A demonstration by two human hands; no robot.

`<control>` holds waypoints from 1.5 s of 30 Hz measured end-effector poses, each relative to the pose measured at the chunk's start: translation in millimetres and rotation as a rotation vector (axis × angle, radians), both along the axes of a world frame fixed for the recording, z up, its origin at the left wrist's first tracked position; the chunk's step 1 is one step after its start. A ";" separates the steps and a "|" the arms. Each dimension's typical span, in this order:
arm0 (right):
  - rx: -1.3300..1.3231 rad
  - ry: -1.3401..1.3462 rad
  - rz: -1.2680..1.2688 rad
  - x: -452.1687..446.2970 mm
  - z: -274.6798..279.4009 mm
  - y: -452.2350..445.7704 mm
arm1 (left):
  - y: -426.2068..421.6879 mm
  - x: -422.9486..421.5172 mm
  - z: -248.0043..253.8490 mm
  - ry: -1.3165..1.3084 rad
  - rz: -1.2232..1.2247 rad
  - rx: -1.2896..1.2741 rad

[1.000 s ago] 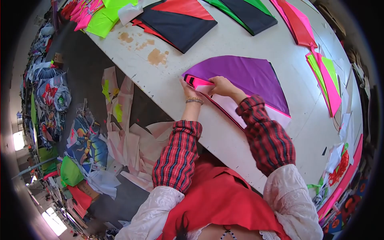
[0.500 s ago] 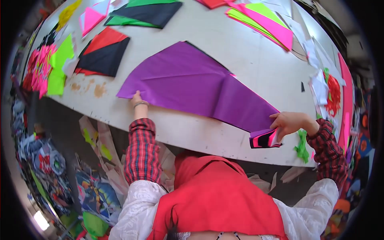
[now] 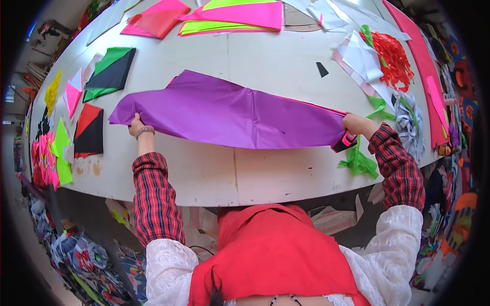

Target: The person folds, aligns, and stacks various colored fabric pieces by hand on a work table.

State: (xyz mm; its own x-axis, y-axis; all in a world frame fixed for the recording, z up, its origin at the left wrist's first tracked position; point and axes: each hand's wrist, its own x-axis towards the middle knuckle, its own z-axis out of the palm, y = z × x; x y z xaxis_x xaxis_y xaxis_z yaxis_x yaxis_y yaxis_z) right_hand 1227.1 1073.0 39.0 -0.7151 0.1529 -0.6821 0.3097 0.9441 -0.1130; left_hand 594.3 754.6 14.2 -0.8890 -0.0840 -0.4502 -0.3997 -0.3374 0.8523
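A stack of thin cut fabric [image 3: 214,112], purple on top with pink and black layers showing at its edges, stretches between my hands above the white table. My left hand [image 3: 138,127] pinches the near edge of its wide left end, which bulges and curls. At the narrow right end, my right hand [image 3: 357,125] is closed round the gathered layers, whose black and pink folded tip [image 3: 345,141] sticks out below the fingers. A crease runs across the purple sheet near its middle. The fabric hides how many layers lie beneath.
Folded red-and-black [image 3: 89,130], green-and-black [image 3: 109,74] and pink-and-yellow [image 3: 235,18] pieces lie left and far on the table [image 3: 199,173]. To the right are green strips [image 3: 360,162], a red shredded bundle [image 3: 393,61] and white scraps [image 3: 360,58]. Fabric piles fill the floor at left.
My view has swung to the right. Both hands have moved the purple fabric rightward along the table, and its left end now bulges. My right hand has closed more tightly round the narrow end.
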 end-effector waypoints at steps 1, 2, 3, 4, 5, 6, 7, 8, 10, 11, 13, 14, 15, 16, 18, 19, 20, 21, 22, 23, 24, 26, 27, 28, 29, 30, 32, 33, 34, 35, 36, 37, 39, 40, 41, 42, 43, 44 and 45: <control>0.017 -0.006 -0.008 10.8 -1.2 9.6 | 22.7 9.1 6.9 0.005 -0.035 0.025; 0.034 0.000 -0.022 25.8 -4.7 17.0 | 46.4 17.8 13.7 0.010 -0.073 0.050; 0.060 0.002 -0.040 40.2 -8.9 23.8 | 66.0 25.8 18.5 0.015 -0.105 0.074; 0.085 0.005 -0.058 55.6 -11.5 33.6 | 88.8 33.7 22.5 0.013 -0.142 0.101; 0.110 0.004 -0.078 70.4 -14.6 41.6 | 110.0 41.9 25.0 0.011 -0.180 0.127; 0.137 0.004 -0.092 84.6 -17.8 50.8 | 127.6 48.5 25.7 0.013 -0.209 0.151; 0.164 -0.003 -0.106 99.0 -19.7 61.3 | 146.2 56.0 23.9 0.012 -0.241 0.172; 0.189 -0.011 -0.118 112.3 -20.9 71.8 | 163.1 62.4 20.6 0.006 -0.266 0.196; 0.229 -0.026 -0.143 134.6 -25.5 90.2 | 188.6 73.1 7.3 -0.016 -0.306 0.223; 0.247 -0.040 -0.149 143.5 -29.4 98.7 | 198.9 77.0 -3.3 -0.029 -0.317 0.226; 0.266 -0.054 -0.157 157.4 -39.0 111.1 | 207.7 81.4 -29.5 -0.069 -0.317 0.217; 0.269 -0.061 -0.156 163.1 -44.3 115.6 | 207.9 82.0 -43.7 -0.087 -0.306 0.201; 0.271 -0.066 -0.156 166.7 -52.2 117.5 | 205.6 82.6 -59.5 -0.114 -0.293 0.173; 0.268 -0.073 -0.149 169.8 -61.2 119.5 | 201.6 83.4 -75.1 -0.143 -0.277 0.147; 0.260 -0.077 -0.137 170.0 -81.6 118.4 | 189.8 83.6 -106.2 -0.197 -0.238 0.085; 0.260 -0.078 -0.132 169.1 -91.6 116.4 | 183.9 83.7 -119.5 -0.219 -0.224 0.054; 0.264 -0.082 -0.130 168.9 -100.1 114.3 | 178.2 82.9 -128.7 -0.240 -0.208 0.028; 0.276 -0.082 -0.130 168.1 -107.9 111.9 | 174.8 82.1 -136.4 -0.255 -0.200 0.005; 0.291 -0.081 -0.132 168.0 -115.4 110.2 | 172.5 79.5 -142.8 -0.264 -0.196 -0.017; 0.318 -0.085 -0.135 169.7 -122.0 108.7 | 170.3 75.7 -147.2 -0.277 -0.194 -0.032; 0.359 -0.094 -0.139 174.0 -127.0 106.5 | 167.9 72.4 -151.5 -0.289 -0.194 -0.050; 0.487 -0.131 -0.114 190.6 -133.6 102.0 | 165.0 66.3 -159.0 -0.310 -0.208 -0.083; 0.555 -0.155 -0.092 202.6 -135.4 99.4 | 163.2 63.1 -160.4 -0.319 -0.217 -0.099; 0.588 -0.210 -0.101 206.2 -131.7 98.6 | 161.8 60.7 -163.8 -0.325 -0.222 -0.112; 0.609 -0.269 -0.137 197.7 -126.4 94.3 | 160.8 56.8 -166.7 -0.338 -0.231 -0.127; 0.594 -0.314 -0.205 179.3 -117.2 89.4 | 160.5 52.8 -170.6 -0.349 -0.240 -0.143; 0.592 -0.143 -0.336 130.1 -98.3 58.6 | 159.8 45.9 -174.6 -0.375 -0.260 -0.182; 0.597 0.105 -0.364 104.9 -88.9 29.4 | 160.4 43.1 -175.6 -0.381 -0.266 -0.199; 0.607 0.465 -0.346 95.2 -90.6 -5.0 | 159.9 38.8 -174.2 -0.389 -0.267 -0.219; 0.538 0.505 -0.392 86.4 -85.7 -39.4 | 160.0 36.8 -172.4 -0.391 -0.266 -0.239; 0.446 0.505 -0.469 83.0 -74.0 -67.8 | 158.8 37.7 -170.0 -0.391 -0.264 -0.256; 0.354 0.511 -0.543 83.4 -62.2 -90.6 | 156.3 40.5 -166.3 -0.383 -0.268 -0.266; 0.488 0.417 -0.830 110.4 -84.4 -135.4 | 148.0 51.9 -158.5 -0.347 -0.291 -0.239; 0.603 0.318 -1.099 131.4 -106.6 -154.7 | 141.7 64.2 -155.2 -0.315 -0.318 -0.212; 0.686 0.324 -1.133 164.6 -135.8 -170.0 | 134.4 80.6 -152.7 -0.293 -0.347 -0.176; 0.771 0.332 -1.166 198.7 -154.2 -182.5 | 126.7 98.0 -150.7 -0.267 -0.377 -0.134; 0.784 0.341 -1.177 222.3 -151.9 -192.1 | 118.6 115.4 -148.8 -0.250 -0.413 -0.095; 0.634 0.356 -1.338 242.5 -148.1 -198.6 | 109.9 132.8 -146.3 -0.236 -0.451 -0.057; 0.478 0.373 -1.485 255.9 -142.7 -199.3 | 99.4 149.1 -144.0 -0.226 -0.481 -0.019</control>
State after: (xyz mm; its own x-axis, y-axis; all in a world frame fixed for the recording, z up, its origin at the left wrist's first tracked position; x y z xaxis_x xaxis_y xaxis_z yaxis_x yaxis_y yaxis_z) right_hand 1483.0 873.6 -103.7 0.1468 0.9688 -0.1999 0.9652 -0.1845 -0.1852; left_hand 743.4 854.0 -129.8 -0.7103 0.2993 -0.6371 -0.6796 -0.0558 0.7315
